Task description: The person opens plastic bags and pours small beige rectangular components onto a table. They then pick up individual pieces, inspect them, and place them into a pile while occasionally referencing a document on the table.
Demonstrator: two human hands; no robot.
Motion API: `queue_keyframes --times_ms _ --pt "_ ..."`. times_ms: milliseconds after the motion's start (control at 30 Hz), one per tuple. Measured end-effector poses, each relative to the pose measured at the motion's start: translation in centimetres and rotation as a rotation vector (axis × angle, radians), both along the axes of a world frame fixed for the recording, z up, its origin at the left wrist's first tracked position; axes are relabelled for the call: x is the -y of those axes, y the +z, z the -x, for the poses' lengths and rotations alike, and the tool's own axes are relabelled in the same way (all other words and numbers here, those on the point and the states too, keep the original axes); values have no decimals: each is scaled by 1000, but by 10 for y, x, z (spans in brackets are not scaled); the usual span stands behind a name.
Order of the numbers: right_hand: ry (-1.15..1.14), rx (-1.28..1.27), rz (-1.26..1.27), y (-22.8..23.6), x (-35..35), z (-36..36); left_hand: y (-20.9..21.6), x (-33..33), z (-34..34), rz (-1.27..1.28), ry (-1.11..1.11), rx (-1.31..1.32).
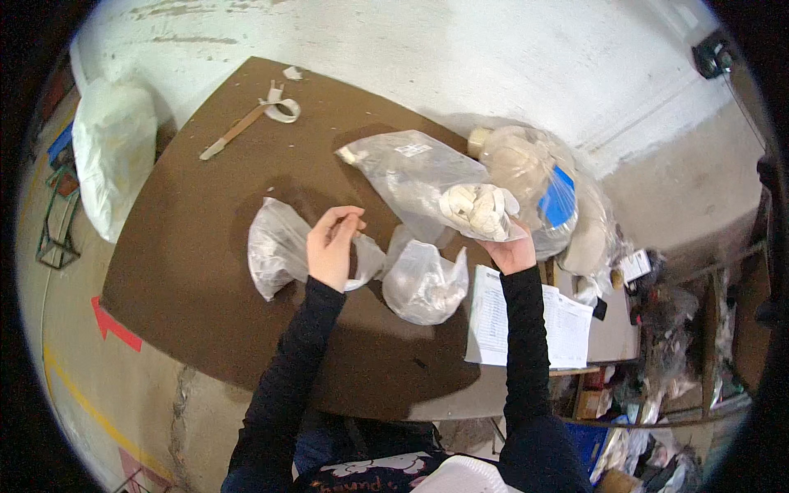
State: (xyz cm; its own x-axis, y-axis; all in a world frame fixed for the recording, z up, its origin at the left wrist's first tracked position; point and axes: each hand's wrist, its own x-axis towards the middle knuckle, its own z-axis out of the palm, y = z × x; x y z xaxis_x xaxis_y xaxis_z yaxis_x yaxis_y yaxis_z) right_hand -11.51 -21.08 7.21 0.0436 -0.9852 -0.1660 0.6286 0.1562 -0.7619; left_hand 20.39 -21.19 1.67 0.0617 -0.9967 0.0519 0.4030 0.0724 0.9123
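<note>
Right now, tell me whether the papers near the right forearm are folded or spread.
Spread: the papers lie flat on the table, printed sides up, showing on both sides of the right forearm.

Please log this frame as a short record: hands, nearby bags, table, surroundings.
Left hand: fingers curled, near a small clear bag; contact unclear
Right hand: holds one end of a long clear bag, off-white pieces showing there
Between forearms: another small bag
Table: brown; papers at right, brown stick at far left
Left of table: white sack
</note>
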Motion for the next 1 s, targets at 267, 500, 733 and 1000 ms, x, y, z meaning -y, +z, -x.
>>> queue_keyframes --times_ms 267,500,733,1000 --pt "38 191 27 15 -31 8 0 -6 10 72 6 34" --pt "108 236 57 43 -46 -24 17 -21 16 197 24 131" --pt "44 -162 306 56 -46 -85 24 -28 2 89 -647 -523" --pt "-14 -1126 721 78 -35 -122 37 -20 4 155 -349 -601"
